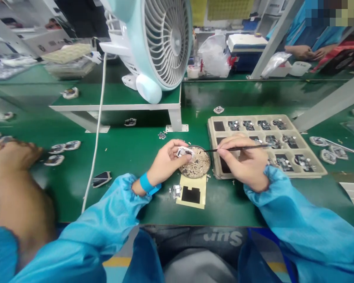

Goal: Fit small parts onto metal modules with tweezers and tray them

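Note:
My left hand (167, 163), with a blue band at the wrist, is closed on a small white device housing (184, 152) with dark parts inside. It holds the housing over the left edge of a round dish (198, 167) full of tiny light and dark pieces. My right hand (244, 159) grips thin dark tweezers (246, 148) in a pinch. Their tip points left, over the dish's upper right rim. Beneath the dish lies a yellow sheet (203, 201) with a black cut-out sticker (191, 194). Small silvery parts (176, 191) lie beside that sheet.
A compartment tray (309, 173) of small circuit boards stands right of the dish. A fan (165, 43) sits on a raised shelf (115, 106), its white cable (96, 153) hanging left. A co-worker's arm (20, 188) rests at far left. More housings (328, 156) and a tool lie right.

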### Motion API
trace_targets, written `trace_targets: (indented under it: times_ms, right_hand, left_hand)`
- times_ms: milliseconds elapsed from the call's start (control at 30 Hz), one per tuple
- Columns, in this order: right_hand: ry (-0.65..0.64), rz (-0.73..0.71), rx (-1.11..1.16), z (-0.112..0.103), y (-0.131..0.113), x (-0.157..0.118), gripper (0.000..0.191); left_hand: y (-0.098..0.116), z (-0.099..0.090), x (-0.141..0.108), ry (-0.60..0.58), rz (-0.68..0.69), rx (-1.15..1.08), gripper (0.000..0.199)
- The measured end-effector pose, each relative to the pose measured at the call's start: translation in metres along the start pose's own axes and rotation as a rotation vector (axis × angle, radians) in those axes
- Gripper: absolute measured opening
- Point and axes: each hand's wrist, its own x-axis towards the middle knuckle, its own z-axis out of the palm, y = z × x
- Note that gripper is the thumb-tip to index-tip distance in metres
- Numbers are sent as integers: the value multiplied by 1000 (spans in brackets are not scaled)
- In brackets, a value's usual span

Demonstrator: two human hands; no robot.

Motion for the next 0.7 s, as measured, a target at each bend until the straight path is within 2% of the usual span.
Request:
trace_targets:
  times_ms: [100, 200, 433, 700]
  right_hand:
    - [-46, -156, -52, -1, -5, 0, 19]
    - [-91, -222, -63, -2, -6, -1, 22]
    - [-262, -174, -35, 7, 2, -7, 22]
    - [-328, -151, -76, 9, 5, -10, 23]
  left_hand:
    - [5, 2, -6, -53, -76, 0, 34]
    - [2, 5, -9, -79, -66, 72, 30]
    - [-2, 6, -10, -118, 8, 275, 20]
    - [-3, 4, -11, -101, 47, 411, 23]
